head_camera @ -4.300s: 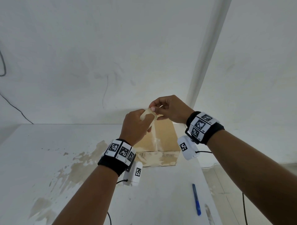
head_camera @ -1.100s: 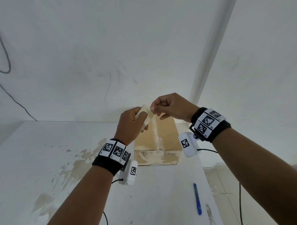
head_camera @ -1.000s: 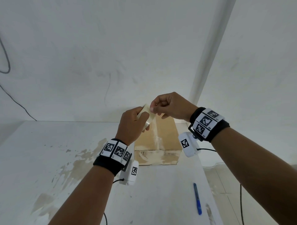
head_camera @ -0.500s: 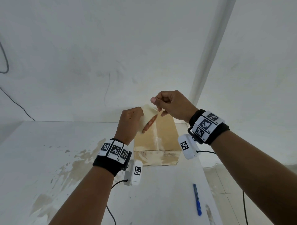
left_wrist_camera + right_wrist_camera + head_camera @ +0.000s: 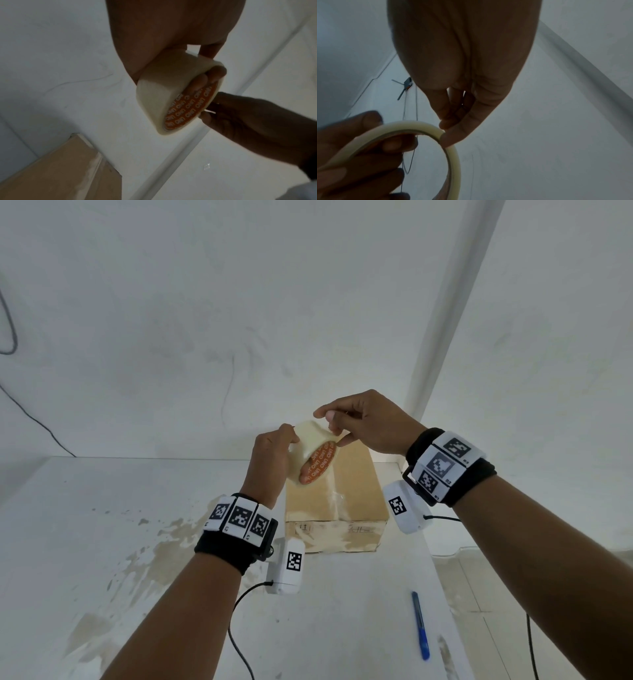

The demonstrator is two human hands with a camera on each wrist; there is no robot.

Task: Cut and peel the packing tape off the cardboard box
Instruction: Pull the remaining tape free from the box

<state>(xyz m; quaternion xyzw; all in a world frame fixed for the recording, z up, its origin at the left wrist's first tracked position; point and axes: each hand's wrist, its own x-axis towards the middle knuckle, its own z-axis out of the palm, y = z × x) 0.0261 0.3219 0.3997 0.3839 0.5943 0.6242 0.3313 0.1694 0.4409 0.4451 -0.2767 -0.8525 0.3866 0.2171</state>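
A roll of clear packing tape (image 5: 313,453) with an orange printed core is held up in the air above the cardboard box (image 5: 356,491). My left hand (image 5: 270,460) grips the roll, with fingertips (image 5: 205,77) curled inside its core. My right hand (image 5: 363,422) pinches the roll's upper rim (image 5: 419,125) with thumb and fingertips (image 5: 448,136). The box stands on the white table (image 5: 102,525) against the wall. A shiny strip of tape (image 5: 334,498) runs along its top seam and down the front face.
A blue pen-like tool (image 5: 420,625) lies on the table near its right edge, in front of the box. Brown stains mark the tabletop left of the box. A white pillar rises behind the box at the right. Cables trail from both wrist cameras.
The roll has turned between my hands, so its orange core now faces me instead of its edge. Both hands stay above the box at about the same height.
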